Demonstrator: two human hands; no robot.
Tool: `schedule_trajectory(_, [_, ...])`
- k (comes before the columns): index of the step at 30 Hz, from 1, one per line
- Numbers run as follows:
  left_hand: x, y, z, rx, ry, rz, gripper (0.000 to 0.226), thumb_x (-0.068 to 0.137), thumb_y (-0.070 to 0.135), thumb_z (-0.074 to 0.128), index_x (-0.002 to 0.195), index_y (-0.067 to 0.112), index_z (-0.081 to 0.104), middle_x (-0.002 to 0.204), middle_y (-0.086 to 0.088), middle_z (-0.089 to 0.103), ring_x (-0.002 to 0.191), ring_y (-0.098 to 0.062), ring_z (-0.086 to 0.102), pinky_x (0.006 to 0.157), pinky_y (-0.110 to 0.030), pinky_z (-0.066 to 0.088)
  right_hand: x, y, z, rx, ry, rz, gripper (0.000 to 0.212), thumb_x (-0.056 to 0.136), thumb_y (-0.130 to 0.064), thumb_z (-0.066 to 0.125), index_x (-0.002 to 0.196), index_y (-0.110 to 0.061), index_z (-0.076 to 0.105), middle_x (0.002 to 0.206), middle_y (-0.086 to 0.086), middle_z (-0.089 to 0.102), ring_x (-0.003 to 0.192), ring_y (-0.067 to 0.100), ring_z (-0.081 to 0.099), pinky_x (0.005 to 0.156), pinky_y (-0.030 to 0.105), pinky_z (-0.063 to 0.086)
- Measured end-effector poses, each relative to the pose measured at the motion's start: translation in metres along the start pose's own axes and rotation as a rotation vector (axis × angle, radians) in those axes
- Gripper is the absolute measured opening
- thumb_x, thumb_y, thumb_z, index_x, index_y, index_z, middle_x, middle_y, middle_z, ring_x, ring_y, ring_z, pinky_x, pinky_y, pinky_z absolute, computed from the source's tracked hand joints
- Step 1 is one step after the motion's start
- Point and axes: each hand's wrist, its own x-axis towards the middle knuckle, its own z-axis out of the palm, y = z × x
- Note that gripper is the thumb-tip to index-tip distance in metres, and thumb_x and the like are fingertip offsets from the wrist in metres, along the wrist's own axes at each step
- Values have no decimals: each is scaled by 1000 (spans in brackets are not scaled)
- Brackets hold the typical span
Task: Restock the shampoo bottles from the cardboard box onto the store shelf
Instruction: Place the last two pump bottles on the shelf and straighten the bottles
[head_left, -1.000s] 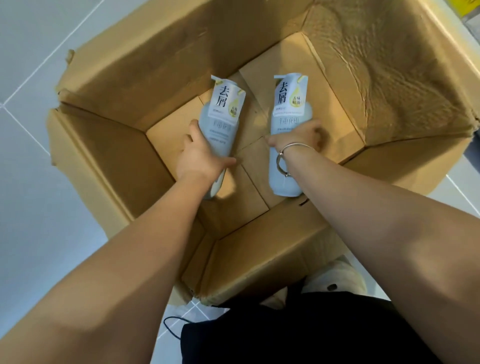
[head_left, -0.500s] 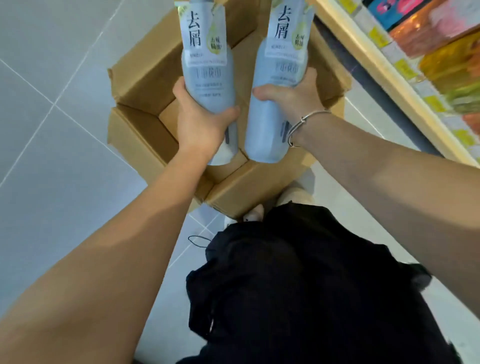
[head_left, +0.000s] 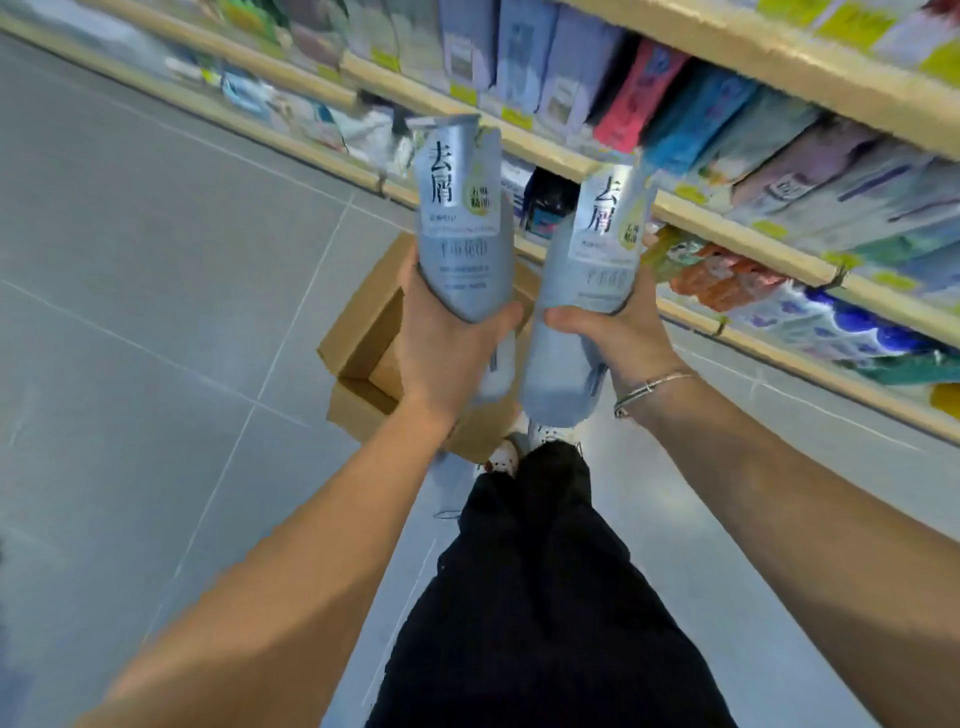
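Note:
I hold two pale blue shampoo bottles with white labels, one in each hand, raised in front of me. My left hand (head_left: 447, 353) grips the left shampoo bottle (head_left: 462, 228) around its lower body. My right hand (head_left: 618, 332) grips the right shampoo bottle (head_left: 597, 249) the same way; a thin bracelet circles that wrist. Both bottles tilt with their tops toward the store shelf (head_left: 727, 223). The open cardboard box (head_left: 363, 338) stands on the floor below and behind the bottles, its inside mostly hidden by my hands.
Wooden-edged shelf rows run diagonally across the top right, packed with colourful packaged goods and yellow price tags. Grey tiled floor spreads to the left. My black trousers and white shoes (head_left: 501, 457) stand just in front of the box.
Both hands lifted the two bottles out of the box and up toward the shelf. The view swung up from the box to the shelves, and the box now looks smaller and lower.

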Motion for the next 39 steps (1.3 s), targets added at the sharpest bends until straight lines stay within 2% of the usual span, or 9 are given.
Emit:
schedule_trajectory(2, [-15, 35, 0, 5, -91, 92, 76, 61, 29, 82, 120, 36, 34, 99, 22, 61, 84, 8, 62, 72, -21, 54, -26, -28, -18, 18, 38, -82, 62, 65, 8, 77, 108, -17, 40, 93, -7, 56, 77, -1, 62, 64, 21, 55])
schedule_trajectory(6, [-41, 109, 9, -26, -222, 268, 81, 50, 43, 78, 119, 41, 35, 108, 15, 62, 101, -12, 64, 84, -45, 54, -70, -77, -54, 37, 128, -258, 59, 68, 16, 71, 97, -23, 38, 92, -11, 54, 65, -19, 59, 57, 6, 49])
schedule_trajectory(9, [-64, 157, 25, -26, -279, 415, 97, 47, 45, 76, 132, 27, 31, 108, 12, 59, 101, -13, 61, 87, -40, 52, -99, -106, -83, 41, 223, -347, 59, 67, 17, 70, 103, -16, 37, 92, -10, 54, 65, -19, 58, 55, 5, 48])
schedule_trajectory(17, [-131, 268, 73, -58, -350, 709, 95, 52, 38, 78, 132, 31, 28, 104, 25, 51, 100, -8, 56, 85, -32, 49, -163, -176, -175, 47, 437, -560, 67, 67, 8, 75, 112, -17, 33, 99, -7, 53, 84, -1, 56, 59, 7, 51])
schedule_trajectory(23, [-189, 339, 122, -90, -350, 869, 108, 43, 48, 75, 137, 27, 25, 125, 6, 56, 112, -20, 56, 88, -32, 46, -202, -224, -249, 18, 486, -735, 66, 66, 8, 76, 111, -14, 32, 95, -12, 52, 82, -4, 54, 59, 5, 49])
schedule_trajectory(27, [-230, 390, 162, -201, -362, 941, 109, 41, 55, 72, 134, 27, 24, 118, 11, 53, 112, -16, 56, 92, -33, 47, -229, -263, -310, 37, 510, -812, 70, 65, 6, 77, 115, -14, 32, 96, -11, 54, 84, 2, 56, 63, 11, 53])
schedule_trajectory(31, [-266, 440, 200, -287, -329, 1034, 100, 60, 27, 86, 138, 20, 24, 120, 10, 50, 109, -10, 52, 86, -21, 40, -246, -299, -369, -3, 546, -878, 78, 63, -4, 82, 121, -13, 31, 103, -7, 54, 96, 11, 59, 81, 30, 53])
schedule_trajectory(35, [-294, 479, 235, -413, -304, 1086, 92, 64, 13, 84, 134, 11, 25, 125, 3, 50, 111, -11, 52, 92, -24, 42, -257, -328, -419, -16, 510, -988, 65, 65, -2, 80, 111, -14, 35, 100, -7, 55, 95, 11, 59, 81, 28, 52])
schedule_trajectory(39, [-313, 506, 256, -510, -256, 1116, 103, 59, 21, 85, 138, 15, 20, 134, 2, 46, 119, -12, 49, 97, -26, 39, -260, -350, -454, -3, 456, -1086, 62, 64, 4, 79, 104, -18, 38, 102, -3, 58, 95, 10, 60, 81, 27, 53])
